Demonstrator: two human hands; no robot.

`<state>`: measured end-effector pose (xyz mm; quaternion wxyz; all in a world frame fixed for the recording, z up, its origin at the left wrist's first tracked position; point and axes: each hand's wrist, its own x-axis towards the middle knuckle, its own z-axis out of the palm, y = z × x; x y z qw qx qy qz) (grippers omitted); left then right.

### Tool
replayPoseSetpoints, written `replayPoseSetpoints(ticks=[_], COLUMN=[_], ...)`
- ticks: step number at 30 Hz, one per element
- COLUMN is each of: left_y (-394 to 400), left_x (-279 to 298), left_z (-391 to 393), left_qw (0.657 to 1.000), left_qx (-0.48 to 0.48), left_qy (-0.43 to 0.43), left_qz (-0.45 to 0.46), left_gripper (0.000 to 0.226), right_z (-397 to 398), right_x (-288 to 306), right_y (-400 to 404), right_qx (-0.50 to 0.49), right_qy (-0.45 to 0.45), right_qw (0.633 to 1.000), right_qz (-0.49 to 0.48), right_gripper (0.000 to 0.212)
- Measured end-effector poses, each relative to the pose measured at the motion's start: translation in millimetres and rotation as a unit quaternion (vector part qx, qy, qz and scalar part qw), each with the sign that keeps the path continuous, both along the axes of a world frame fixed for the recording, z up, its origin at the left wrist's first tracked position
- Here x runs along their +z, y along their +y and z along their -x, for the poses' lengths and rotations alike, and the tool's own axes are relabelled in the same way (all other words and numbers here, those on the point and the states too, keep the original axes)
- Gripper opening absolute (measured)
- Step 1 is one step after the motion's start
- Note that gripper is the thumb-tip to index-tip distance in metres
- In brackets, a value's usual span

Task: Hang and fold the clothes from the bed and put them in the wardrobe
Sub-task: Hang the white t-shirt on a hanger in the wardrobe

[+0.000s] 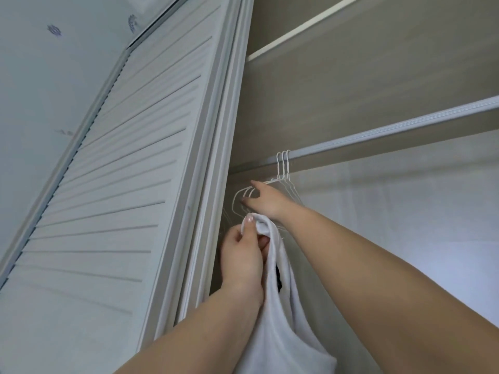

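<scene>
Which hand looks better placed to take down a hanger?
The right hand: it already reaches the white hangers on the rail, while the left hand grips the white garment.

Soft matt white cloth garment [280, 306], thin smooth white wire hangers [283, 168], matt slatted door [113, 184], smooth rail [391, 130]

No readable text, labels, brands or numbers from my feed. Two faint bluish marks on ceiling [54, 30], too blurred to read, cannot tell if print or pattern. Louvred wardrobe door [108, 184], wire hangers [283, 168], white garment [280, 306]: I see no lettering, no tag legible.
</scene>
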<state>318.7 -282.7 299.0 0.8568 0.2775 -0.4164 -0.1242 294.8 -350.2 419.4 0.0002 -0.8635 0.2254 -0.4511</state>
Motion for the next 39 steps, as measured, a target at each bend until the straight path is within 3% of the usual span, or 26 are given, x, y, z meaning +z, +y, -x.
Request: replayPoseSetpoints(ticks=[3, 5, 7, 12, 21, 26, 29, 35, 39], left_y=[-3.9, -4.7, -5.8, -8.7, -9.3, -17.4, -32.5, -58.7, -73.4], left_x=[-0.3, 0.6, 0.5, -2.7, -15.0, -30.4, -45.9, -68.0, -73.3], left_z=[2.0, 2.0, 1.8, -1.5, 3.2, 5.8, 13.4, 35.4, 55.2], left_qw=[1.000, 0.999, 0.999, 0.999, 0.998, 0.997, 0.995, 0.985, 0.978], left_qx=[-0.027, -0.036, -0.043, -0.030, 0.001, -0.030, -0.050, -0.062, -0.014], left_qy=[0.002, 0.003, 0.003, -0.008, -0.057, -0.061, -0.049, -0.068, -0.089], left_qz=[0.008, 0.013, 0.020, 0.016, 0.005, -0.029, -0.070, -0.148, -0.188], left_gripper=[0.033, 0.032, 0.032, 0.032, 0.032, 0.041, 0.029, 0.015, 0.018], right_z=[-5.9, -6.5, -3.4, 10.8, 66.8, 121.6, 160.9, 241.8, 283.8], right_x=[2.4, 1.0, -0.7, -4.5, -21.9, -68.5, -101.2, -157.2, -182.4], right_y=[-7.3, -13.5, -17.3, -14.8, -2.8, 10.3, 12.6, -6.1, -11.0], right_qx=[-0.031, -0.044, -0.054, -0.035, 0.005, 0.029, 0.030, -0.059, -0.101], right_qy=[-0.027, -0.057, -0.088, -0.163, -0.219, -0.199, -0.207, -0.264, -0.273], right_qw=[0.999, 0.997, 0.994, 0.985, 0.971, 0.977, 0.977, 0.963, 0.955], right_qz=[0.009, 0.022, 0.039, 0.043, 0.092, 0.074, 0.045, 0.000, -0.047], right_gripper=[0.022, 0.028, 0.017, 0.039, 0.032, 0.030, 0.029, 0.032, 0.038])
